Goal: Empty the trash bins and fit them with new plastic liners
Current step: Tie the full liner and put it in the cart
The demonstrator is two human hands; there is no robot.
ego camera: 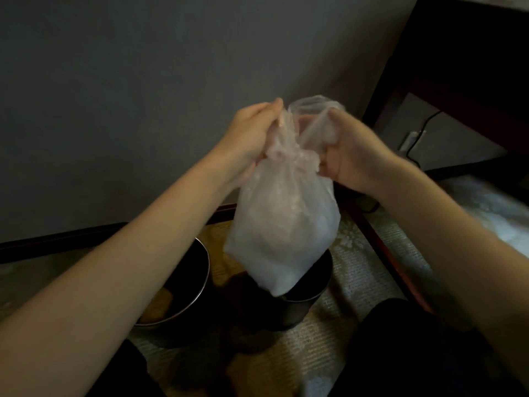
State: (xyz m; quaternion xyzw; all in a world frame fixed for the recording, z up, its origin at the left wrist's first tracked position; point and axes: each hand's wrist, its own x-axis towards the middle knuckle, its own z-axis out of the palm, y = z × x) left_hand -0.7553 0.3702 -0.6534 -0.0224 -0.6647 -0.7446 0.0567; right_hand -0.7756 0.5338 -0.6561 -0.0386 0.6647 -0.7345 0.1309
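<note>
Head view, dim room. Both of my hands are raised in front of the grey wall (114,96), working at the neck of a translucent plastic bag (283,219).

Left hand (252,133): fingers curled, pinching a twisted strand of the bag's top edge between thumb and fingertips.

Right hand (352,156): fingers curled tight round the other strand, thumb side toward me. A loose loop of plastic stands up between the two hands.

The neck is bunched just below both grips. The bag's body hangs full and rounded, contents pale and blurred; I cannot tell what is inside.

The bag's lowest corner hangs at the mouth of the right bin (297,308), a dark round can on the woven floor mat (357,267). I cannot tell whether it touches the rim.

The left bin (204,270), also dark, stands just beside it, partly behind my left forearm.

At far right, a cable (412,150) runs down the wall under dark furniture (472,67).
</note>
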